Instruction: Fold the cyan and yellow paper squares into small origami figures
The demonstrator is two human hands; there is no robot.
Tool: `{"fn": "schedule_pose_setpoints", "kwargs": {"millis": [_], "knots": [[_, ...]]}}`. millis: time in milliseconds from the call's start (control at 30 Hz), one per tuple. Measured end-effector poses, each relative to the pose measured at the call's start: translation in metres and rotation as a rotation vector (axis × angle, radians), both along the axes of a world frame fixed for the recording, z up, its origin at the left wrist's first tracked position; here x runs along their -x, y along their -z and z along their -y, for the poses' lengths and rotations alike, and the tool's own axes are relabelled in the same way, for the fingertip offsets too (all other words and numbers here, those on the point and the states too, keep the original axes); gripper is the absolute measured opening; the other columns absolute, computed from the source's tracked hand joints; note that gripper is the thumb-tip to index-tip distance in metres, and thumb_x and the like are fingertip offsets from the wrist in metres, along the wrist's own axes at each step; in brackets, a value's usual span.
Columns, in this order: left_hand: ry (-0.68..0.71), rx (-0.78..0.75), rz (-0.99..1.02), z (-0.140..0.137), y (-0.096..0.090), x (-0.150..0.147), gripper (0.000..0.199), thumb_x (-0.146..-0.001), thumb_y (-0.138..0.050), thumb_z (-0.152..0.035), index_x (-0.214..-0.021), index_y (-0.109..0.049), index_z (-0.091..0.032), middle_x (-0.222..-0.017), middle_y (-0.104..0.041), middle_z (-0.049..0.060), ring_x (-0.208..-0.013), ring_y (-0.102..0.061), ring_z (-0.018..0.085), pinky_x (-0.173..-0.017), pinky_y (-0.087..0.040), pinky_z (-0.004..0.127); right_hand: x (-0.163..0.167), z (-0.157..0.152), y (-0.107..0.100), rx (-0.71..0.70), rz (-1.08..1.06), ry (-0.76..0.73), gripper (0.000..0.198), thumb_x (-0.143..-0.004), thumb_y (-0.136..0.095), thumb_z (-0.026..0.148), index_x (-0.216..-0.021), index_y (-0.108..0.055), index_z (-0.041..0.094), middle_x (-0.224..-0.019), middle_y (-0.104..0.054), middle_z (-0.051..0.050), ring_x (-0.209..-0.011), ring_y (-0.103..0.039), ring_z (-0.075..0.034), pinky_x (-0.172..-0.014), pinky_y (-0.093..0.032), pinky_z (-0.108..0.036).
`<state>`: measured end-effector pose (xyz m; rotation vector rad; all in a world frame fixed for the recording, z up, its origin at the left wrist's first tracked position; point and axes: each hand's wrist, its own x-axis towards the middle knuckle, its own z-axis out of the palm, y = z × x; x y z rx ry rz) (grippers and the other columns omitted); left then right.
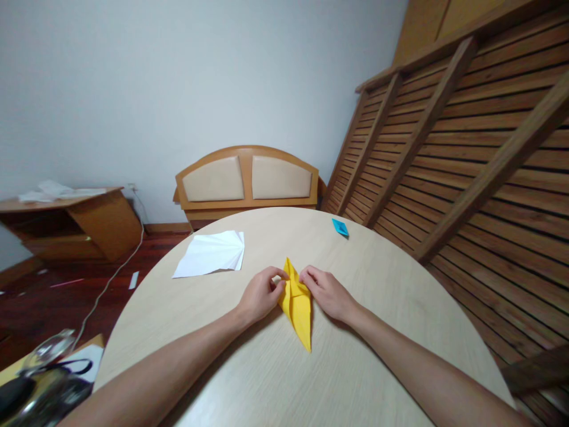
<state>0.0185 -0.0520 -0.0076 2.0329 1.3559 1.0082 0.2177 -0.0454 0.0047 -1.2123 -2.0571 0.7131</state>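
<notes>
A sheet of folded yellow paper, long and pointed at both ends, is between my two hands above the round table. My left hand pinches its left edge between thumb and fingers. On the other side my right hand grips the upper right edge, its fingers curled. A raised fold shows across the middle of the yellow paper, with the lower point towards me. The tips of my right fingers are partly hidden behind the hand.
The pale round table also bears a creased white sheet of paper at the back left and a small blue folded paper at the back right. Wooden slats lean along the right. A low cabinet stands far left.
</notes>
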Motion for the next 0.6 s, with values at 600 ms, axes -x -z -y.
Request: {"fn": "schedule_pose_setpoints", "kwargs": {"millis": [600], "knots": [[0.230, -0.369, -0.371, -0.006, 0.007, 0.012, 0.032, -0.092, -0.052, -0.014, -0.123, -0.053, -0.021, -0.144, -0.048, 0.012, -0.133, -0.047, 0.025, -0.108, -0.043, 0.044, 0.000, 0.011, -0.003, -0.247, 0.324, -0.187, 0.017, -0.088, -0.063, 0.023, -0.102, -0.072, 0.021, -0.101, -0.067, -0.006, -0.100, -0.060, -0.021, -0.092, -0.046, -0.033]]}}
